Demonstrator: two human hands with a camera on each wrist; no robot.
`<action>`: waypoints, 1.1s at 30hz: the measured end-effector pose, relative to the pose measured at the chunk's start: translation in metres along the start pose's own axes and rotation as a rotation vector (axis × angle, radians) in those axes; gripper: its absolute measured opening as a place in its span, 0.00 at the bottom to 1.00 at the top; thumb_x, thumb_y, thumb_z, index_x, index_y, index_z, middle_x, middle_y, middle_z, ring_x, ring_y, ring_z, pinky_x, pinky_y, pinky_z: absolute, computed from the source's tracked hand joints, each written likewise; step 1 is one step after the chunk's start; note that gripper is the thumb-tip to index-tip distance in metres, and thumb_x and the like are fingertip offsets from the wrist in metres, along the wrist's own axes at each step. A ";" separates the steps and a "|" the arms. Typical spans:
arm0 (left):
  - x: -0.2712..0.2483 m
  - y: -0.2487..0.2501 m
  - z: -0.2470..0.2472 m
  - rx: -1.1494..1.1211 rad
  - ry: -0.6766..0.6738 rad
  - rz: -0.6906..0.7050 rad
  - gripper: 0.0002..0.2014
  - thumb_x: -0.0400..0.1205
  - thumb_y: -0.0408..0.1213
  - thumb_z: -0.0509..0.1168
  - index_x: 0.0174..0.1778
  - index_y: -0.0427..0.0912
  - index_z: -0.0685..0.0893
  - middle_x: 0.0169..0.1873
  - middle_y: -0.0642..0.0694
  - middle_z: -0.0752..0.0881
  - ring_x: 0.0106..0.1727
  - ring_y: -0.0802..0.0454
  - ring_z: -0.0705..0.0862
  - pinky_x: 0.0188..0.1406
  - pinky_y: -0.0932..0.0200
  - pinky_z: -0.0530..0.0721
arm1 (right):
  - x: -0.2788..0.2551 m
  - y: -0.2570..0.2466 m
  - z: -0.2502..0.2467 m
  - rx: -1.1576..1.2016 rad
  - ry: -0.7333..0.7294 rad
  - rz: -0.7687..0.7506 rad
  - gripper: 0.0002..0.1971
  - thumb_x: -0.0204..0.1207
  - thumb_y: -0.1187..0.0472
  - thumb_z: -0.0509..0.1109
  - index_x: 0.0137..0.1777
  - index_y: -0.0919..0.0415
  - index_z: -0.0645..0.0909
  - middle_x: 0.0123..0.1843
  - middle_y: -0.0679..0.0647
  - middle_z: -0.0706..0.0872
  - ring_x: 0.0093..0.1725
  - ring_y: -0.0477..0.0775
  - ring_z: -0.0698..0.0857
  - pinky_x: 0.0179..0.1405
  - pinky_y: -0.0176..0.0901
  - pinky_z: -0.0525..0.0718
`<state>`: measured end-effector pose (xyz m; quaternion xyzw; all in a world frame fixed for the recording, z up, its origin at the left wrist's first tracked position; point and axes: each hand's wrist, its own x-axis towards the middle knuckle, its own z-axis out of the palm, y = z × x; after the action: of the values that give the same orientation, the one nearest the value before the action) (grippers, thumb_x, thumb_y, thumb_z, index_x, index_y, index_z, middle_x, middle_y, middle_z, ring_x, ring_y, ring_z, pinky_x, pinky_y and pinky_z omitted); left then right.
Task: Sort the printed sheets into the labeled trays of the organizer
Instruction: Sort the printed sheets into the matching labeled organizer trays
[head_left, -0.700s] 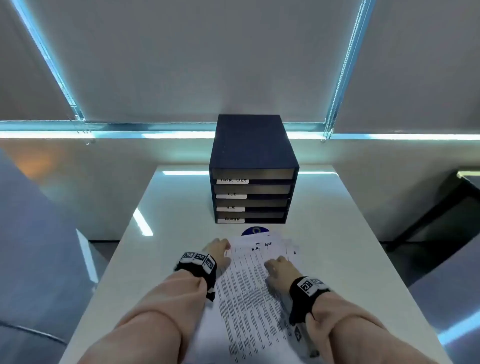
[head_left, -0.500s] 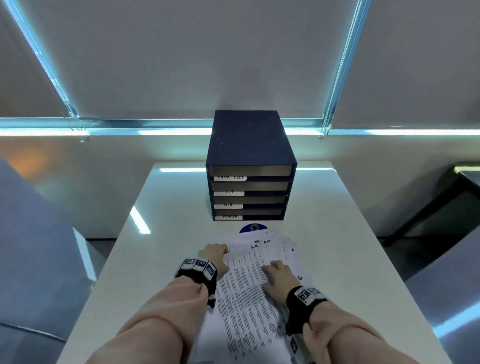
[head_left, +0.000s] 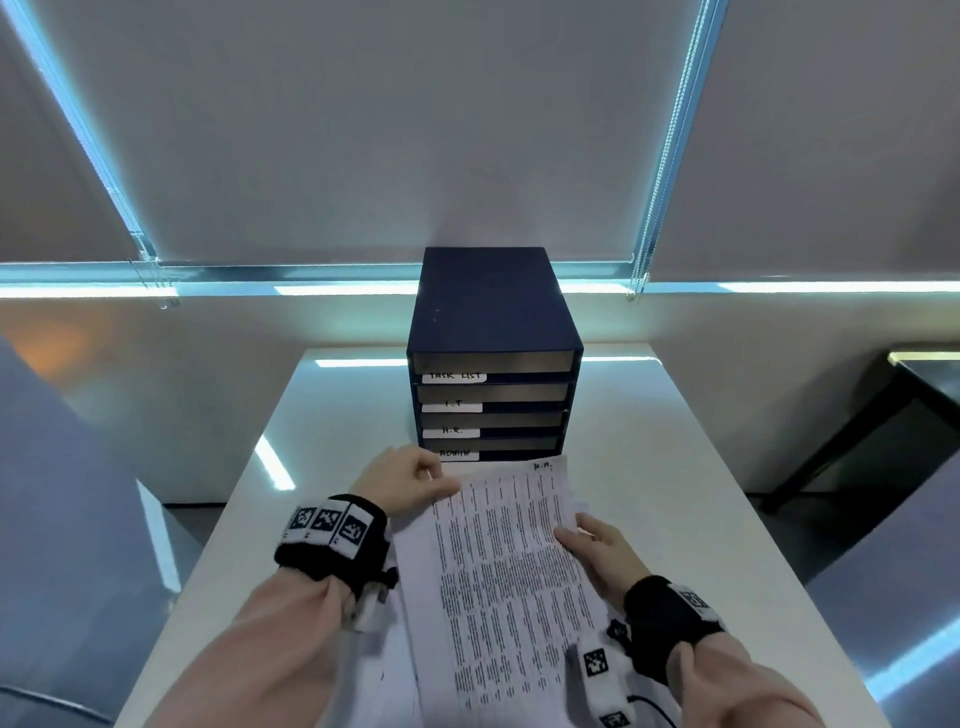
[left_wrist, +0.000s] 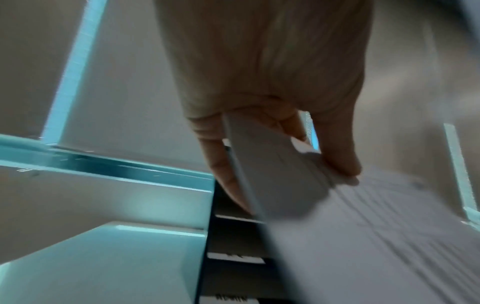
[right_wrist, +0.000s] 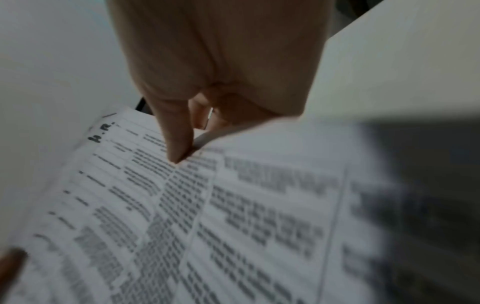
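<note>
A dark blue organizer (head_left: 493, 332) stands at the table's far middle with four trays labeled TASK LIST, I.T, H.R. and ADMIN (head_left: 458, 454). Both hands hold a printed sheet (head_left: 511, 561) marked H.R. lifted off the table in front of the organizer. My left hand (head_left: 410, 480) pinches its top left edge (left_wrist: 262, 164), thumb on the printed side. My right hand (head_left: 597, 551) pinches the right edge, with the thumb (right_wrist: 176, 144) on the print near the H.R. mark (right_wrist: 100, 133). More printed sheets (head_left: 384, 670) lie under it on the table.
The white table (head_left: 675, 467) runs to a wall below closed grey blinds (head_left: 395, 130). A dark piece of furniture (head_left: 883, 415) stands to the right of the table, and grey-blue seat backs (head_left: 62, 493) flank both sides.
Both hands were flat on the pile of sheets; now they have picked up the H.R. sheet and raised it toward the organizer. The head camera has tilted down.
</note>
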<state>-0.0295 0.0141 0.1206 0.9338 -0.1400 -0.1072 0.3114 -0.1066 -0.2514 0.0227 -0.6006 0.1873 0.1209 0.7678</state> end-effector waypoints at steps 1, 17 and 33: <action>0.000 -0.009 -0.005 -0.143 0.014 -0.077 0.13 0.75 0.52 0.71 0.39 0.44 0.85 0.32 0.51 0.84 0.33 0.58 0.80 0.35 0.63 0.78 | -0.002 -0.002 -0.001 0.019 0.008 -0.021 0.48 0.67 0.55 0.81 0.82 0.69 0.58 0.81 0.62 0.66 0.77 0.58 0.72 0.80 0.54 0.67; -0.032 -0.041 0.072 -1.348 0.020 -0.450 0.20 0.89 0.38 0.50 0.72 0.30 0.73 0.62 0.30 0.83 0.61 0.35 0.84 0.56 0.43 0.85 | -0.021 -0.024 0.022 0.111 0.011 -0.062 0.24 0.85 0.69 0.58 0.79 0.75 0.61 0.73 0.58 0.74 0.75 0.61 0.73 0.75 0.47 0.66; 0.032 -0.054 0.076 -1.080 -0.012 -0.574 0.10 0.84 0.24 0.57 0.58 0.31 0.79 0.37 0.36 0.85 0.36 0.47 0.76 0.34 0.56 0.76 | 0.055 0.015 -0.028 -0.130 0.115 0.232 0.39 0.70 0.69 0.75 0.79 0.70 0.62 0.71 0.74 0.77 0.63 0.66 0.82 0.62 0.56 0.81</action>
<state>-0.0111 0.0033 0.0244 0.6439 0.1894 -0.2479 0.6986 -0.0669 -0.2768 -0.0200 -0.6295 0.2906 0.1861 0.6962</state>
